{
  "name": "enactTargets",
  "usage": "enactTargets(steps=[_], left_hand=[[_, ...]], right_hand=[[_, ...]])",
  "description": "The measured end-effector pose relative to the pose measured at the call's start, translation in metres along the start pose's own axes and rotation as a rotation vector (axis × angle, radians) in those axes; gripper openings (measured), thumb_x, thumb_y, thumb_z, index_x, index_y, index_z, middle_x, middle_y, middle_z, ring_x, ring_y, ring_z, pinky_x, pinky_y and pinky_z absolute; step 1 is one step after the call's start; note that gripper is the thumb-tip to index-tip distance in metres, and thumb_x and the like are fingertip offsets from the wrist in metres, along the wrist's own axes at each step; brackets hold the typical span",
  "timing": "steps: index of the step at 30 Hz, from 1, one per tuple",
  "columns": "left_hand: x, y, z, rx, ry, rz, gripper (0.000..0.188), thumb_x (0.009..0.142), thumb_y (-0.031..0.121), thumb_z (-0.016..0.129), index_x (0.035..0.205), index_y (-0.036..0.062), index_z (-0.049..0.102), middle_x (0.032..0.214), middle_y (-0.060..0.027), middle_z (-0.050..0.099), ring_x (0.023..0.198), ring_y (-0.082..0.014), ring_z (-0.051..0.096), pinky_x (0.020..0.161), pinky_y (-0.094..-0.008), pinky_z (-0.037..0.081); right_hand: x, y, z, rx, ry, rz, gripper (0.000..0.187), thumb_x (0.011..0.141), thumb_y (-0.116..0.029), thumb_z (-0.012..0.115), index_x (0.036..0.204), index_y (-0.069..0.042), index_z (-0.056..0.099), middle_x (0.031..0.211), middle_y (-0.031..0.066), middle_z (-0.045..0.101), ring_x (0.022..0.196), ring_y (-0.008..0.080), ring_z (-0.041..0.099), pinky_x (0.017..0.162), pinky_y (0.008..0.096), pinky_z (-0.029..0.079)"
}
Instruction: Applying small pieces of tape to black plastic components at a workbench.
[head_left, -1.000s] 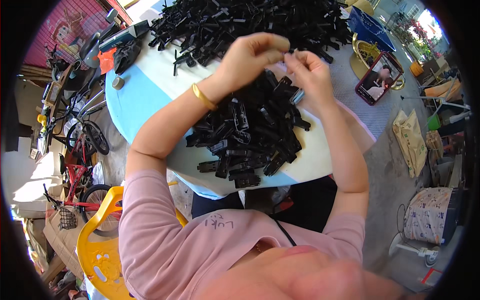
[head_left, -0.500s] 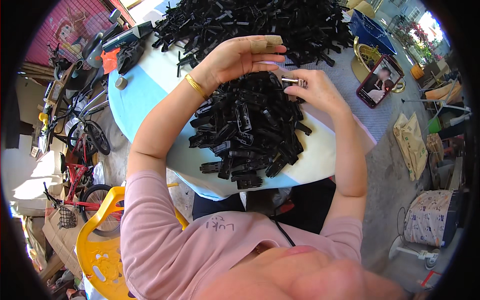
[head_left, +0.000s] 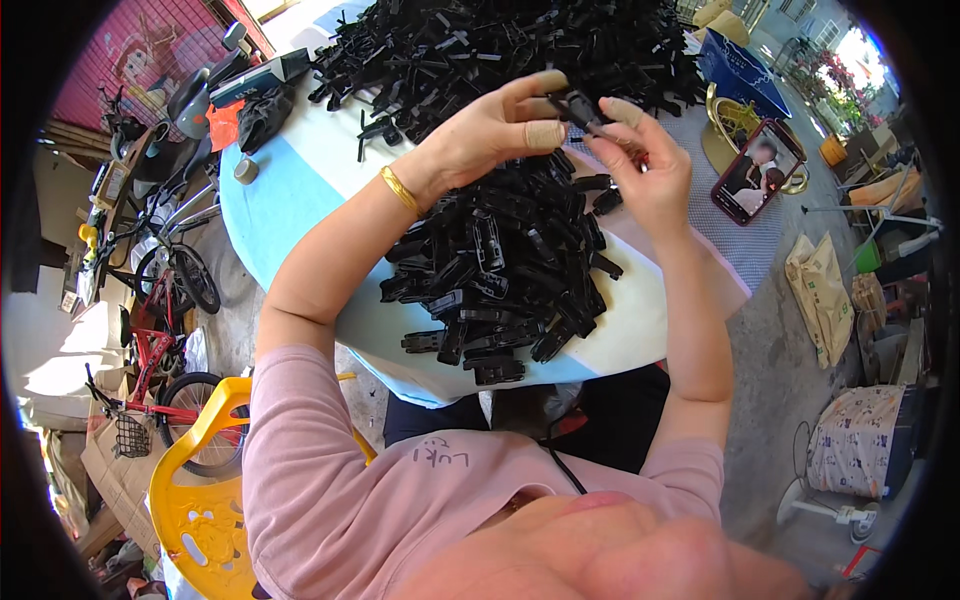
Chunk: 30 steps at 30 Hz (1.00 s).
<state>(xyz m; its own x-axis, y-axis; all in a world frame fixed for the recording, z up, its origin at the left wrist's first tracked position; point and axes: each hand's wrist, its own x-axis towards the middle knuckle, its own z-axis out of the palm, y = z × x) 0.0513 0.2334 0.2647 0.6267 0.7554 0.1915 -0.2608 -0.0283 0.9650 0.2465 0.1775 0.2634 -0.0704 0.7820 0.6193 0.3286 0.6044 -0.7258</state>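
Left hand (head_left: 490,130) and right hand (head_left: 650,165) meet in the air, a small black plastic clip-like piece (head_left: 578,108) between their fingertips. Left thumb and fingers curl in partway, pinching the near end of the piece. Right thumb and index finger sit at its other end, slightly apart; can't tell if they grip it or only touch. Something small and shiny shows in the right palm, too small to identify. Tan finger wraps (head_left: 626,112) on both hands; yellow-gold bangle (head_left: 400,190) on the left wrist.

Just below the grip, toward the body: pile of black plastic clip-like parts (head_left: 488,262), lying at all angles. Beyond the grip: much bigger heap of thin black plastic parts (head_left: 500,45). Both on a round table with a light-blue and white cloth (head_left: 285,215).

Right of the grip: dark-red-edged phone (head_left: 758,172), propped at a tilt, screen lit, against a gold-coloured metal pot (head_left: 716,140); dark blue box (head_left: 740,75) behind the pot. Left of the grip, well apart: small round beige container (head_left: 245,171), crumpled black bag (head_left: 265,120), orange-red plastic scrap (head_left: 224,126). Farther off, lower left: yellow plastic chair (head_left: 205,500) and red bicycle (head_left: 150,350). Far right, on the floor: beige sack (head_left: 822,300).
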Motion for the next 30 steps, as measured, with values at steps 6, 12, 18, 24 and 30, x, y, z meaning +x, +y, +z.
enactTargets(steps=[6,12,18,24,30], left_hand=[[0.002,0.0,0.006,-0.358,-0.281,0.091,0.055,0.079,0.008,0.064,0.128,0.0032,0.039,0.101,-0.0065,0.059,0.093,-0.0129,0.057,0.087,-0.0278,0.044],[-0.004,0.007,0.013,-0.332,-0.067,0.208,0.046,0.078,0.005,0.063,0.12,0.011,0.045,0.112,-0.0093,0.056,0.1,-0.0204,0.056,0.091,-0.0323,0.042],[-0.014,0.013,0.032,0.219,0.085,0.286,0.056,0.078,-0.001,0.062,0.125,0.0032,0.031,0.1,-0.0108,0.056,0.093,-0.0159,0.057,0.082,-0.0281,0.048],[-0.015,0.012,0.028,0.419,0.133,0.239,0.036,0.077,0.001,0.064,0.108,0.0013,0.046,0.093,-0.0032,0.055,0.086,-0.01,0.055,0.078,-0.0241,0.047],[-0.016,0.008,0.031,0.538,0.141,0.312,0.029,0.078,0.0,0.062,0.104,0.0007,0.05,0.094,-0.0023,0.056,0.086,-0.0087,0.056,0.077,-0.0233,0.047]], right_hand=[[-0.009,-0.003,0.014,0.081,-0.015,-0.145,0.034,0.077,0.001,0.064,0.109,0.003,0.053,0.091,0.0075,0.065,0.082,0.0099,0.061,0.073,0.0225,0.049],[-0.011,-0.006,0.019,-0.015,0.112,-0.242,0.018,0.079,-0.002,0.063,0.096,0.002,0.057,0.091,0.009,0.064,0.079,0.0093,0.059,0.071,0.02,0.047],[-0.01,-0.008,0.008,0.152,-0.022,0.024,0.015,0.088,-0.012,0.051,0.094,0.0,0.058,0.074,-0.0004,0.057,0.062,0.0025,0.046,0.056,0.0142,0.036],[-0.01,-0.007,0.011,0.208,-0.121,0.126,0.016,0.089,-0.011,0.049,0.095,0.0,0.059,0.069,-0.0011,0.055,0.06,0.0024,0.045,0.053,0.015,0.033],[-0.009,-0.006,0.009,0.147,-0.152,0.129,0.015,0.089,-0.01,0.05,0.094,0.0,0.06,0.069,0.0005,0.057,0.059,0.0026,0.046,0.053,0.0152,0.033]])
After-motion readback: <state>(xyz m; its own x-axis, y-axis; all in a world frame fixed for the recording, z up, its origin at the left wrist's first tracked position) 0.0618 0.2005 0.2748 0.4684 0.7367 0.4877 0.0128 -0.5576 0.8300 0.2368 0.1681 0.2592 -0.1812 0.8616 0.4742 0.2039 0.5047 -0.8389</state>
